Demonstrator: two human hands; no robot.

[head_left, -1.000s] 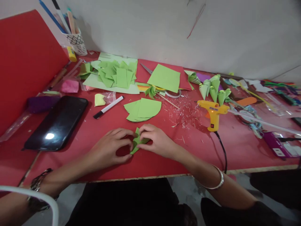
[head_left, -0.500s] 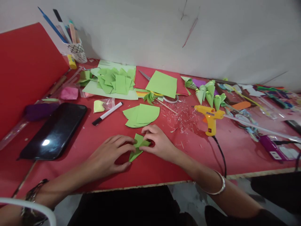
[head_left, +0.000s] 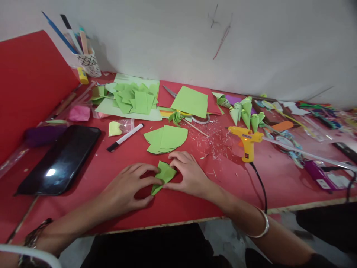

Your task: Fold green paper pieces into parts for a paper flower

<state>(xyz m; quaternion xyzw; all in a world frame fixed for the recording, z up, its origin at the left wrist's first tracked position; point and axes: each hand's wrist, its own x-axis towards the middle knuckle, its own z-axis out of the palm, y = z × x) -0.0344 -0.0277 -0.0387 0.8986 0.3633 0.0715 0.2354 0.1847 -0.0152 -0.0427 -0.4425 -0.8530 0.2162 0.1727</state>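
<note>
A small piece of green paper [head_left: 165, 174], partly folded, lies on the red table near its front edge. From the left, my left hand [head_left: 136, 184] presses the paper with its fingertips, the thumb low by the bottom corner. My right hand [head_left: 187, 173] grips the right side, with its thumb at the lower fold and curled fingers at the upper edge. Just beyond my hands rest overlapping green quarter-round paper pieces [head_left: 167, 139]. A white marker [head_left: 125, 137] with a black cap lies to their left.
A yellow glue gun [head_left: 247, 140] stands at the right, its black cord [head_left: 260, 184] hanging over the front edge. At left lies a black phone [head_left: 60, 160]. Behind are cut green papers [head_left: 141, 102], scissors [head_left: 169, 90], green paper cones [head_left: 245, 111] and a pen cup [head_left: 89, 64].
My right fingers have shifted over the green paper, with the thumb now lower, and more of its surface shows. My left hand stays on it. The view has tilted slightly.
</note>
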